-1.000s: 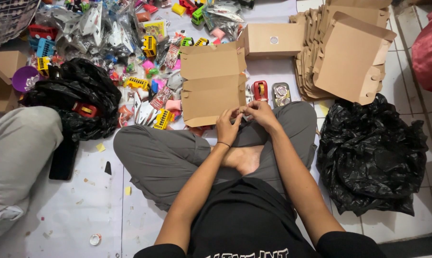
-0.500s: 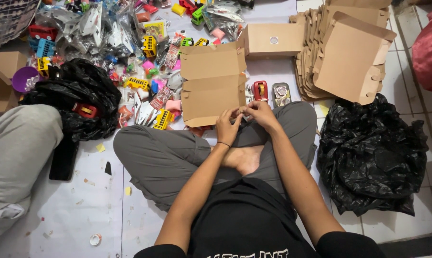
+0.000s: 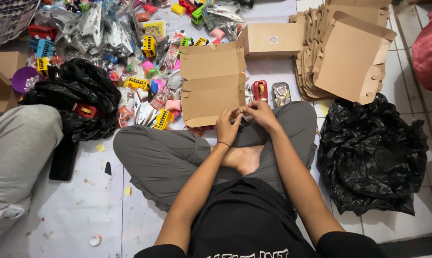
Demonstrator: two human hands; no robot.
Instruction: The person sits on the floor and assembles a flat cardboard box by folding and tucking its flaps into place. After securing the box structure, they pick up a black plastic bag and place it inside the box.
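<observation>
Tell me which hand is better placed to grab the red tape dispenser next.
Right, probably. The right hand sits just below the red tape dispenser; the left hand is farther off, by the flat cardboard box.

I see my left hand and right hand meeting over my crossed legs, at the near edge of the flat brown cardboard box blank. Left of the blank lie the heaped small plastic toys, nearer a crumpled black plastic bag. To its right stands the stack of folded brown cardboard blanks, with another black plastic bag nearer me.
</observation>
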